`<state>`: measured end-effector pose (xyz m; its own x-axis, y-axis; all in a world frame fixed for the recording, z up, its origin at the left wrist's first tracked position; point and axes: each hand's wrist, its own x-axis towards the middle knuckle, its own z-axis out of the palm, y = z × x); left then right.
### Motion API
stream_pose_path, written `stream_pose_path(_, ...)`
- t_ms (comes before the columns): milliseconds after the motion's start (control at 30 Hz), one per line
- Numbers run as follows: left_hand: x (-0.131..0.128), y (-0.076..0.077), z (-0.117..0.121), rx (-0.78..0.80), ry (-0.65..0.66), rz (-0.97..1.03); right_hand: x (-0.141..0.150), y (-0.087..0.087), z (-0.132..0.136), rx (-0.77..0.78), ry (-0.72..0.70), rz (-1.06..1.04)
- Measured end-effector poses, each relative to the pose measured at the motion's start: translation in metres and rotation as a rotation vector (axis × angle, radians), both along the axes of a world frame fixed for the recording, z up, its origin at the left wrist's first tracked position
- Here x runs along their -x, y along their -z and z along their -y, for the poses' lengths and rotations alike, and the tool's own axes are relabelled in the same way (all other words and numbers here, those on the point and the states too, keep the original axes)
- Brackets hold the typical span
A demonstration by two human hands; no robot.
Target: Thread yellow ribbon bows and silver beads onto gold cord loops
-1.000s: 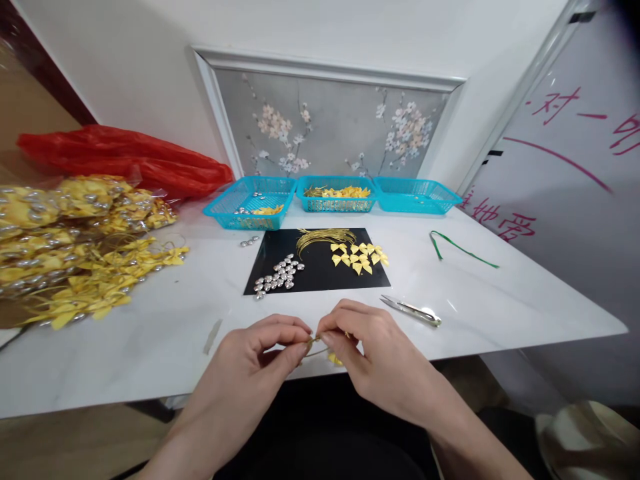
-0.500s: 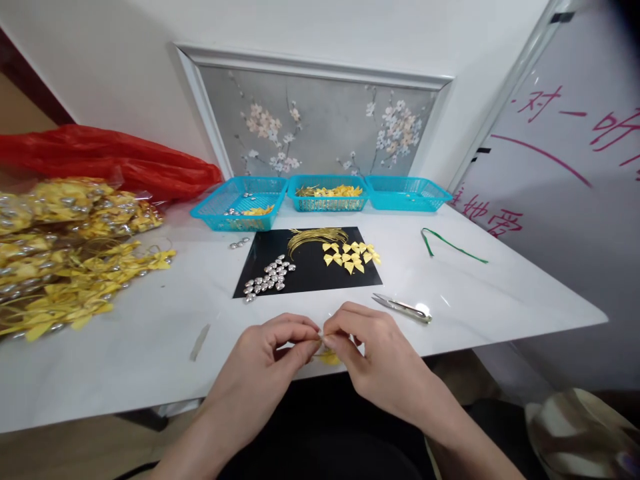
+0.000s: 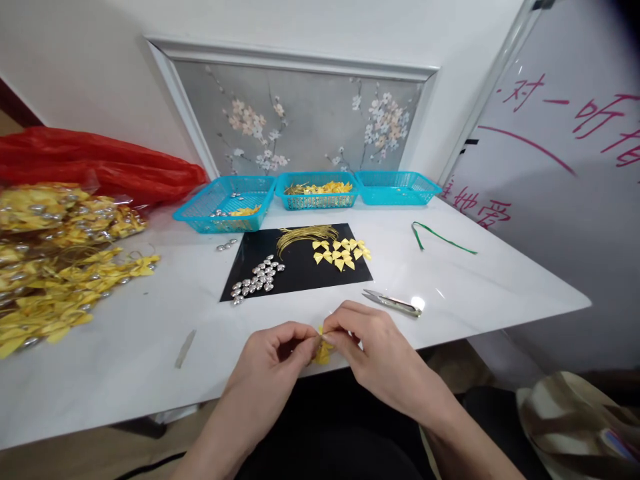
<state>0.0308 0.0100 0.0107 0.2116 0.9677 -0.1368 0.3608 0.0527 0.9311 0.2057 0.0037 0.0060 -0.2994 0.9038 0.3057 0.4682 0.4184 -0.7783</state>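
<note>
**Both hands pinch a small yellow bow at the near edge of the worktop**

I see my left hand (image 3: 273,357) and right hand (image 3: 373,350) with fingertips pressed together on a yellow ribbon bow (image 3: 321,351), small, crumpled and mostly hidden by the fingers. It sits at 6 o'clock from the black mat (image 3: 300,267), over the edge of the worktop (image 3: 150,320). Snips (image 3: 393,303) lie at 1 o'clock from my right hand. The whiteboard (image 3: 560,167) at 2 o'clock bears pink handwritten characters I cannot read with confidence.
</note>
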Motion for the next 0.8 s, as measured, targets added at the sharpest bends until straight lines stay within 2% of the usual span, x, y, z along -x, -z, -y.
stream_pose_path(200,-0.001,0.000,0.005,0.025,0.015,0.005,0.001,-0.001,0.002,0.024,-0.016,0.019)
stream_pose_path(367,0.004,-0.004,-0.002,-0.039,0.078,-0.091,-0.004,0.000,0.004,0.017,-0.013,0.059)
stream_pose_path(500,0.005,-0.005,-0.017,-0.176,0.058,-0.226,-0.010,0.004,0.008,-0.014,0.004,-0.069)
stream_pose_path(600,-0.002,-0.003,-0.026,-0.249,0.101,-0.321,-0.012,0.011,0.010,0.018,0.026,-0.203)
stream_pose_path(800,-0.014,-0.002,-0.030,-0.261,0.164,-0.368,-0.009,0.021,0.011,0.105,0.043,-0.340)
